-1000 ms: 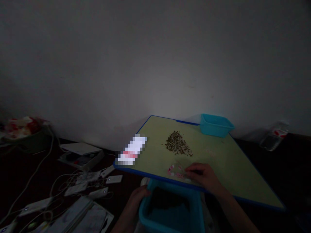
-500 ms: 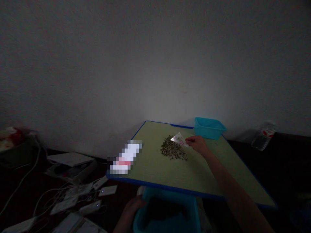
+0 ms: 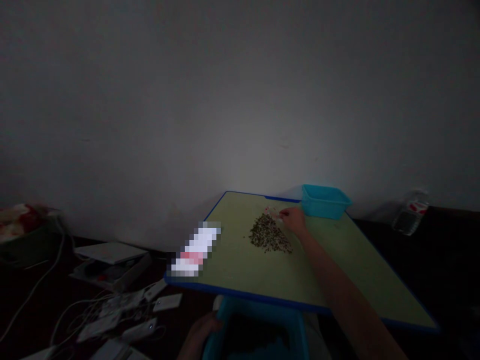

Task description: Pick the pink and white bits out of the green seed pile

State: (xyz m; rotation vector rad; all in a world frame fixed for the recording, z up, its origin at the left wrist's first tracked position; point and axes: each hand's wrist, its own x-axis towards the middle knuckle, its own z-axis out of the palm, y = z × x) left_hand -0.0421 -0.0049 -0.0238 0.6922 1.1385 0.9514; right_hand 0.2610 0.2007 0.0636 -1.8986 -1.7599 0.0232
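A loose pile of small dark and pale grains, like seeds (image 3: 268, 234), lies on the pale green tabletop (image 3: 240, 272). At the pile's far edge my right hand (image 3: 294, 220) pinches a thin clear piece with pink marks (image 3: 270, 212); its exact kind is not plain. The piece lies low, close to the grains. Below the table's near edge stands a blue plastic tub (image 3: 303, 332) with a dark mass inside that is too dim to name. My left hand (image 3: 202, 332) is closed on the tub's left rim, with its fingers partly in shadow.
A second blue tub (image 3: 324, 202) stands at the table's back right corner, near the wall. A blurred-out bright rectangle (image 3: 197, 250) covers the left edge. Right of the table is a clear plastic bottle (image 3: 411, 214). Power strips and cables (image 3: 123, 305) clutter the dark floor at left.
The clear piece was tilted up over the pile, showing a triangular shape; now it is lower and at the pile's far edge. My right hand moved slightly left; the left stays on the tub.
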